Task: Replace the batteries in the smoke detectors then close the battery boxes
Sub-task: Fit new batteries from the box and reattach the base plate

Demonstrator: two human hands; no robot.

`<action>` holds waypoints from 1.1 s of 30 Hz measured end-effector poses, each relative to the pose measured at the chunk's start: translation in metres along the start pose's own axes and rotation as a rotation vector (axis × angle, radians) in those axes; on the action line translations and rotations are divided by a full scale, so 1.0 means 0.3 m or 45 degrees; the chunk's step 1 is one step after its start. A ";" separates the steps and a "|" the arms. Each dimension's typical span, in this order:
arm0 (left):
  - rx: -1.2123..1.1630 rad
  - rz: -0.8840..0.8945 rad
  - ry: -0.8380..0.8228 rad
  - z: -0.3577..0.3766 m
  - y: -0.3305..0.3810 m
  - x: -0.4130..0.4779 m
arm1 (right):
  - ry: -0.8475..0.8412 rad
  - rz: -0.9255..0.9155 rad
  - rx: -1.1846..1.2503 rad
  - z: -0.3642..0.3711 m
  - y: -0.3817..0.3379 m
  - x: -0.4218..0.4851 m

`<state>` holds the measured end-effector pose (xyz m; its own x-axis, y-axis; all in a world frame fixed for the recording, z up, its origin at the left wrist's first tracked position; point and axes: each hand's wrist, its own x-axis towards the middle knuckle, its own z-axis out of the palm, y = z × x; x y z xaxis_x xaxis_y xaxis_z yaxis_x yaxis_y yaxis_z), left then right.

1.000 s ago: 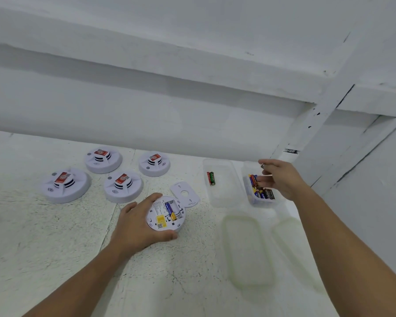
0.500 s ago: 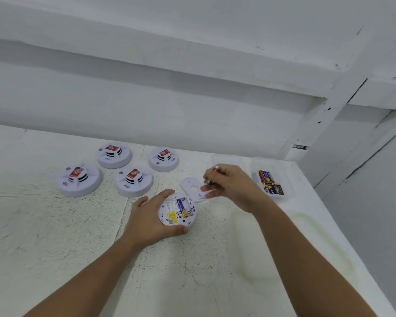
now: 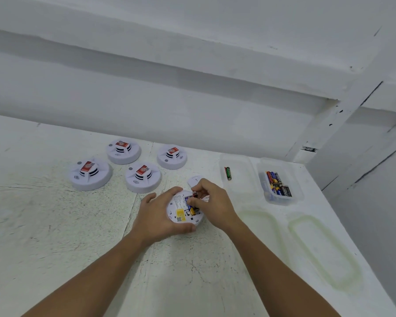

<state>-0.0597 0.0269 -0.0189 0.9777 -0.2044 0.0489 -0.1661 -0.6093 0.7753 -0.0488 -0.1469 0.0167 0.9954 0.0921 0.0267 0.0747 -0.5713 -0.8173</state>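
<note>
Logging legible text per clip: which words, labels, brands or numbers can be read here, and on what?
None reads clearly.
Red labels on the four face-up detectors: blurred.
Yellow sticker and printed label on the open detector: too small.
Batteries in the clear box: brand lettering blurred.
Green battery: print too small.

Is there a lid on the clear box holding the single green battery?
No, the clear box stands open around the green battery, and two lids lie flat on the table nearby.
</note>
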 end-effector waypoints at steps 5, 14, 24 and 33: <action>0.005 0.026 0.021 -0.002 0.005 -0.002 | -0.002 -0.013 -0.017 -0.002 0.008 0.016; 0.096 0.030 0.043 0.021 0.000 -0.002 | -0.110 0.088 -0.013 -0.009 0.010 0.022; 0.171 0.090 0.056 0.035 -0.019 0.005 | -0.080 0.118 -0.015 -0.002 0.026 0.028; 0.181 0.088 0.051 0.039 -0.027 0.009 | -0.067 0.164 0.058 0.021 0.027 0.028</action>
<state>-0.0573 0.0223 -0.0324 0.9672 -0.2203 0.1266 -0.2469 -0.6979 0.6723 -0.0402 -0.1456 0.0066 0.9920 0.0634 -0.1094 -0.0576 -0.5436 -0.8373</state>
